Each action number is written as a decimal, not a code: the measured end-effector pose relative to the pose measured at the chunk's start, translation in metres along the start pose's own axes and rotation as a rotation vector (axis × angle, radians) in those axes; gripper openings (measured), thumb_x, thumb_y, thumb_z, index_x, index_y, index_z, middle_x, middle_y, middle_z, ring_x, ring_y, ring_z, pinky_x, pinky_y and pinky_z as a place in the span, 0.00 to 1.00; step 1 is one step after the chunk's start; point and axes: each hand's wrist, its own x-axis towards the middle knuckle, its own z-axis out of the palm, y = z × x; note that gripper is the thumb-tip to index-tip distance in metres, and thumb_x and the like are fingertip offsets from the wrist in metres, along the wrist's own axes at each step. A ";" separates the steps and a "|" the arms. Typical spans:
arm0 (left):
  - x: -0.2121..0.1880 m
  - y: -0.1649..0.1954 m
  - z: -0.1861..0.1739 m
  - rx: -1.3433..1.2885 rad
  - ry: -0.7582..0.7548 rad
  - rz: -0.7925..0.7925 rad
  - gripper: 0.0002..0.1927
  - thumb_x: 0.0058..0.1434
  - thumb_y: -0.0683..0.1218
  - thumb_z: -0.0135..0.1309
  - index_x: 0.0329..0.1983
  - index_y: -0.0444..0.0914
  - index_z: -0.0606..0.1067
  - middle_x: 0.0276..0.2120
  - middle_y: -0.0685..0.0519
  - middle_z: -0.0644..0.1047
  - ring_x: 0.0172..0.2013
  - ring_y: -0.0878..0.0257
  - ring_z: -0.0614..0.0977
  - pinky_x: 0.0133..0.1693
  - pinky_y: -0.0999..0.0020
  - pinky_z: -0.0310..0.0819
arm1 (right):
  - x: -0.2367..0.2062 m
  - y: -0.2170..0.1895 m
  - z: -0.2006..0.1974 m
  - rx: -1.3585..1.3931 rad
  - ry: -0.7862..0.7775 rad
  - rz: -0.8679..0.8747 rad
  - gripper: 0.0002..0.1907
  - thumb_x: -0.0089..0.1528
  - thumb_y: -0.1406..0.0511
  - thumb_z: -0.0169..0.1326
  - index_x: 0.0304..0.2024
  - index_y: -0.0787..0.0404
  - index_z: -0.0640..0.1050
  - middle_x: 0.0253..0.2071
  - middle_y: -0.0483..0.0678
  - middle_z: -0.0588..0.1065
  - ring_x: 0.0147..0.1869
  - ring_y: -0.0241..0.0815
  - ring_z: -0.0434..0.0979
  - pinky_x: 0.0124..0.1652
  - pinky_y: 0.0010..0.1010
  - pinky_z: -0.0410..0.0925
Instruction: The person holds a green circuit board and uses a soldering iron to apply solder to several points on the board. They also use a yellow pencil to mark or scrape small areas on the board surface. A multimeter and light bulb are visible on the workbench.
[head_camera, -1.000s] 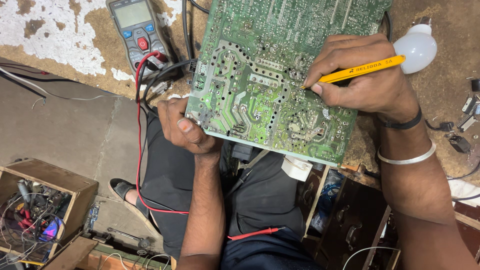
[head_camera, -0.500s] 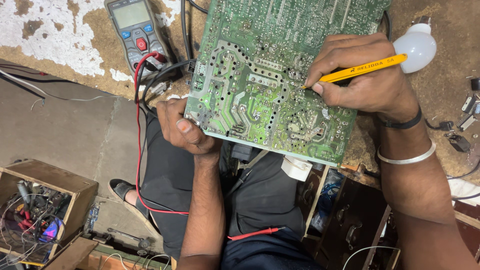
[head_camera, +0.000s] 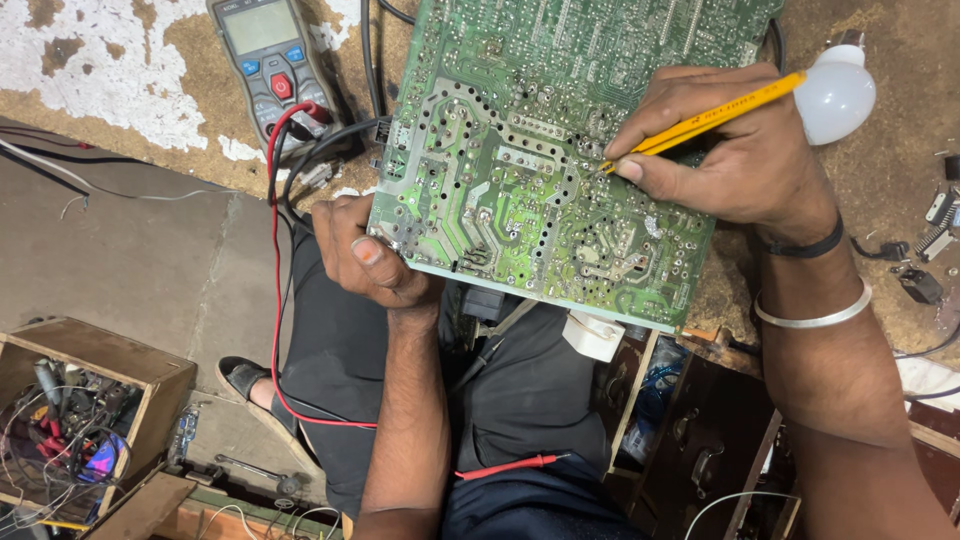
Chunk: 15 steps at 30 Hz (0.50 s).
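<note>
A large green circuit board (head_camera: 540, 170) lies solder side up over the workbench edge. My left hand (head_camera: 368, 255) grips its near left corner, thumb on top. My right hand (head_camera: 735, 155) rests on the board's right part and holds a yellow pencil-like tool (head_camera: 700, 120), its tip touching the solder joints near the board's middle right. A black band and a metal bangle sit on my right wrist.
A grey multimeter (head_camera: 275, 65) with red and black leads lies at the upper left on the worn bench. A white bulb (head_camera: 835, 95) sits at the upper right. A wooden box of wires (head_camera: 85, 400) stands on the floor at the lower left. A red probe (head_camera: 505, 466) rests on my lap.
My left hand and the board's corner have shifted very slightly. The right hand keeps the tool on the same spot.
</note>
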 end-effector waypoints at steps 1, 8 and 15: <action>0.000 0.000 0.000 0.001 0.000 -0.001 0.36 0.76 0.61 0.25 0.27 0.33 0.71 0.23 0.50 0.68 0.30 0.56 0.65 0.35 0.58 0.59 | 0.000 0.000 0.001 0.013 0.005 -0.010 0.09 0.64 0.67 0.65 0.44 0.64 0.81 0.35 0.49 0.79 0.37 0.36 0.78 0.36 0.24 0.70; 0.000 0.001 -0.001 -0.008 -0.003 -0.013 0.36 0.77 0.61 0.25 0.28 0.33 0.71 0.24 0.49 0.68 0.31 0.56 0.65 0.35 0.57 0.60 | -0.002 0.002 0.002 -0.007 -0.001 -0.013 0.08 0.68 0.64 0.62 0.43 0.63 0.81 0.34 0.48 0.80 0.38 0.36 0.79 0.38 0.24 0.71; 0.000 0.000 -0.001 -0.006 -0.009 -0.015 0.36 0.77 0.61 0.25 0.29 0.32 0.72 0.23 0.49 0.67 0.31 0.56 0.65 0.35 0.58 0.61 | 0.004 0.001 0.001 -0.021 -0.013 -0.042 0.07 0.67 0.65 0.60 0.42 0.63 0.82 0.35 0.48 0.80 0.38 0.36 0.78 0.39 0.26 0.71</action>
